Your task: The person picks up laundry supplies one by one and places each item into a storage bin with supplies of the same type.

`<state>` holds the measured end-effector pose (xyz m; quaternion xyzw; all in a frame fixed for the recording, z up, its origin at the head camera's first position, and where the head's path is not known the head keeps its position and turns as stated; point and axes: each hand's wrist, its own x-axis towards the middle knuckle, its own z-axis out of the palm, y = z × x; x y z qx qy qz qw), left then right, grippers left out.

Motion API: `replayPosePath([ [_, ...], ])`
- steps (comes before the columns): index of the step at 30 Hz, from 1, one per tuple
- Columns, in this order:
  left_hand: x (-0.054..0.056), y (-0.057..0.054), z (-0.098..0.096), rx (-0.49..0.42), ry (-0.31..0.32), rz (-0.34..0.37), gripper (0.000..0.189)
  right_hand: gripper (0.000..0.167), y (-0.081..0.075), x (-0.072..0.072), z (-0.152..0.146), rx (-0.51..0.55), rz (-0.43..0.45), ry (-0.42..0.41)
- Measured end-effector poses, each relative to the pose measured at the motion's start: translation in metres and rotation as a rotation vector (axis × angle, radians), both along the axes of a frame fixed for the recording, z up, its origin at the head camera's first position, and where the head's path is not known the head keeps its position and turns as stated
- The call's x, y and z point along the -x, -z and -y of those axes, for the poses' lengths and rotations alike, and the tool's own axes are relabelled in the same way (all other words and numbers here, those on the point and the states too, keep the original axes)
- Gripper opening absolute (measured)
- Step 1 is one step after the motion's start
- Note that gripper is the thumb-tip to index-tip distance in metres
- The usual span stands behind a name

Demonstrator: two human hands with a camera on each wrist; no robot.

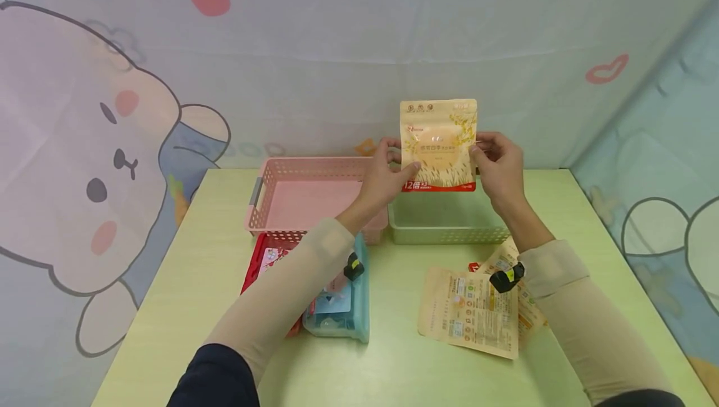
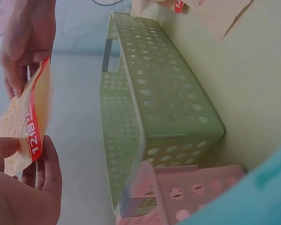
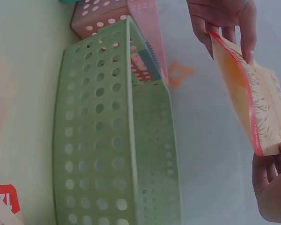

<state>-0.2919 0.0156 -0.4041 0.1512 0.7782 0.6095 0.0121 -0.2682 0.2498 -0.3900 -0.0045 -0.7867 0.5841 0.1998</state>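
A cream-yellow stand-up pouch with a red bottom band is held upright, printed front toward the head camera. My left hand pinches its lower left side, thumb on the front and fingers behind. At the right edge, my right hand grips it the same way. Behind and below the pouch stands a green perforated basket, over which the pouch is raised. Seen in the left wrist view, the pouch's red bottom edge runs between both hands. The green basket's inside is partly hidden by the pouch and hands.
Left of the green basket sits a pink perforated basket. Before it lie a red container and a teal box, partly covered by my left arm. Similar pouches lie near my right forearm. A printed curtain hangs behind the table.
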Motion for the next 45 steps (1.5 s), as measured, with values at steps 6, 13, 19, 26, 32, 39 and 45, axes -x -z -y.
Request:
replayPosePath([
  [6, 0.003, 0.007, 0.000, 0.061, -0.001, 0.002, 0.048, 0.025, 0.011, 0.004, -0.001, 0.054, 0.011, -0.022],
  [13, 0.003, 0.014, -0.002, 0.125, -0.022, 0.044, 0.049, 0.028, 0.023, 0.003, -0.002, 0.061, 0.068, -0.046],
  [19, -0.001, 0.014, -0.003, 0.225, -0.023, 0.096, 0.050, 0.034, 0.034, 0.003, -0.002, 0.029, 0.118, -0.039],
  [26, -0.004, 0.009, -0.012, 0.273, -0.033, 0.167, 0.054, 0.036, 0.039, 0.005, -0.006, -0.057, 0.154, 0.014],
  [32, -0.003, 0.012, -0.022, 0.273, -0.038, 0.259, 0.057, 0.037, 0.042, 0.004, -0.014, -0.109, 0.209, 0.015],
  [39, -0.002, 0.021, -0.023, 0.367, -0.036, 0.265, 0.080, 0.038, 0.055, 0.003, -0.016, -0.140, 0.287, -0.042],
  [45, -0.003, 0.015, -0.020, 0.517, -0.036, 0.213, 0.090, 0.038, 0.062, 0.004, -0.017, -0.173, 0.274, -0.077],
])
